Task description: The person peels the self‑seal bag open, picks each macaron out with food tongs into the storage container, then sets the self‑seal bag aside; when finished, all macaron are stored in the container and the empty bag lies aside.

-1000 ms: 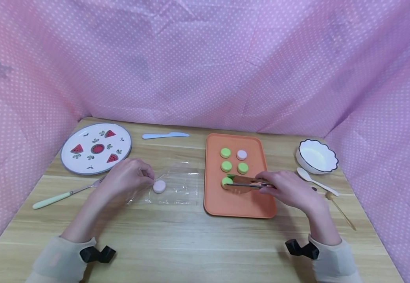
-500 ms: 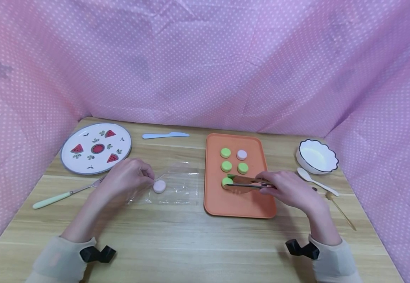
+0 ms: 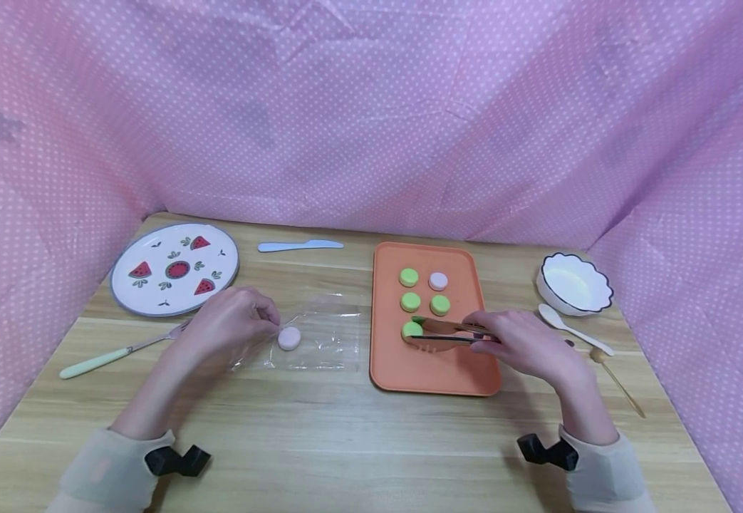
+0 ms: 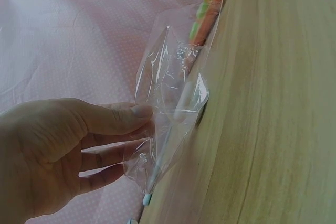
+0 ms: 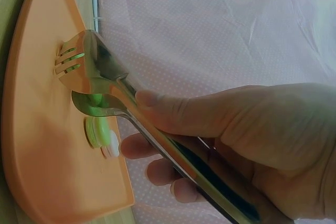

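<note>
My left hand (image 3: 235,318) pinches the edge of a clear plastic bag (image 4: 170,77) between thumb and fingers, lifting that side off the table. A pale pink macaron (image 3: 290,338) lies at the bag's left part, close to my fingertips; the left wrist view shows it through the film. In my right hand (image 3: 521,340) is a pair of metal tongs (image 5: 157,135) with one fork-shaped end and one rounded end. Their ends stand on either side of a green macaron (image 3: 412,331) on the orange tray (image 3: 435,376), partly hiding it.
Behind that macaron sit three more green macarons (image 3: 410,302) and a pink one (image 3: 438,281). A watermelon plate (image 3: 153,288), green-handled fork (image 3: 95,363) and blue knife (image 3: 300,246) lie left. A white bowl (image 3: 575,283), white spoon (image 3: 575,330) and gold stick (image 3: 621,385) lie right.
The tongs' ends stand slightly wider apart around the green macaron. The left hand, the bag and the other things have hardly moved.
</note>
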Demonstrator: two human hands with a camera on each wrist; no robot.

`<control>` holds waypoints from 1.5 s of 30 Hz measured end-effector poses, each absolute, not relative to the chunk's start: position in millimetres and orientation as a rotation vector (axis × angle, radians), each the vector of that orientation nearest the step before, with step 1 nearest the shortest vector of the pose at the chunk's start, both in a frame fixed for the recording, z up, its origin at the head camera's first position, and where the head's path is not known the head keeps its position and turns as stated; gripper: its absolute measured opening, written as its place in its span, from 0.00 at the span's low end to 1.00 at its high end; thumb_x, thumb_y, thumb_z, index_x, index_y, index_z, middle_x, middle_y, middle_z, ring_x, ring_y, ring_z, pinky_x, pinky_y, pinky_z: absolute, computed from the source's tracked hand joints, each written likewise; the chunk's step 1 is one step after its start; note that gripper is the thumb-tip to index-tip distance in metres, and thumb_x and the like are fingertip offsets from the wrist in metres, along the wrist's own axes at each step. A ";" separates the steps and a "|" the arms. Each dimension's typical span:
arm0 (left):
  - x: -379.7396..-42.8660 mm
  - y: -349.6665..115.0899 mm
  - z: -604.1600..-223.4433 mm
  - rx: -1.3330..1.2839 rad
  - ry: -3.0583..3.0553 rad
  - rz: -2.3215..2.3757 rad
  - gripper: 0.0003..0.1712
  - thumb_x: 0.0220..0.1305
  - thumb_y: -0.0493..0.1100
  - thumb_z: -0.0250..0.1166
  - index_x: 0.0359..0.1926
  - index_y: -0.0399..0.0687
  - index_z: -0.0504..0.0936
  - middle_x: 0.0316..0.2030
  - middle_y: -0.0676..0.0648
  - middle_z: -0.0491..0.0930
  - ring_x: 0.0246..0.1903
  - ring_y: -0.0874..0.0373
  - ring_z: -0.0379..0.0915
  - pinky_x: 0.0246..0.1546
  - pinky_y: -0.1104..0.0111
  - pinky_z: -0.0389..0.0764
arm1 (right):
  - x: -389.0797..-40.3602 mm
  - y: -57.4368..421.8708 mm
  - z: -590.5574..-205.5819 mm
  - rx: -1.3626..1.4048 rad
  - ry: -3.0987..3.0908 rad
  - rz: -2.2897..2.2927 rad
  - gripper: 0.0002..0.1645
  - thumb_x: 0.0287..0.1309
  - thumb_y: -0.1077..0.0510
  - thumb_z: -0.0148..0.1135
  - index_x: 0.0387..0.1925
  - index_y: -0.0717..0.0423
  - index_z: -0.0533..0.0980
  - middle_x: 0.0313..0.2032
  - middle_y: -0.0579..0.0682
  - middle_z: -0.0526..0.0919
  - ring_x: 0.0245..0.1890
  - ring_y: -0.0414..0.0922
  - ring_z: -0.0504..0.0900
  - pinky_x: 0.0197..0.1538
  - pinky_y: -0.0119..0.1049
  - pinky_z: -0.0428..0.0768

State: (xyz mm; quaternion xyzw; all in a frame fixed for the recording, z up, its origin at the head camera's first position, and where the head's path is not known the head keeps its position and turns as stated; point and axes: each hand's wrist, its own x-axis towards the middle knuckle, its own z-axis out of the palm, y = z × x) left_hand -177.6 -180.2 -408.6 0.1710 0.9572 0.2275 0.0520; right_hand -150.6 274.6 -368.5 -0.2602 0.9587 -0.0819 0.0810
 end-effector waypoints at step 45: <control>-183.0 -182.6 -411.2 0.572 2.908 0.723 0.08 0.47 0.46 0.72 0.22 0.70 0.83 0.25 0.65 0.81 0.32 0.66 0.75 0.37 0.66 0.75 | -170.3 152.0 -376.6 -1.037 2.856 -0.310 0.09 0.56 0.45 0.63 0.40 0.31 0.76 0.25 0.26 0.73 0.22 0.31 0.70 0.23 0.28 0.67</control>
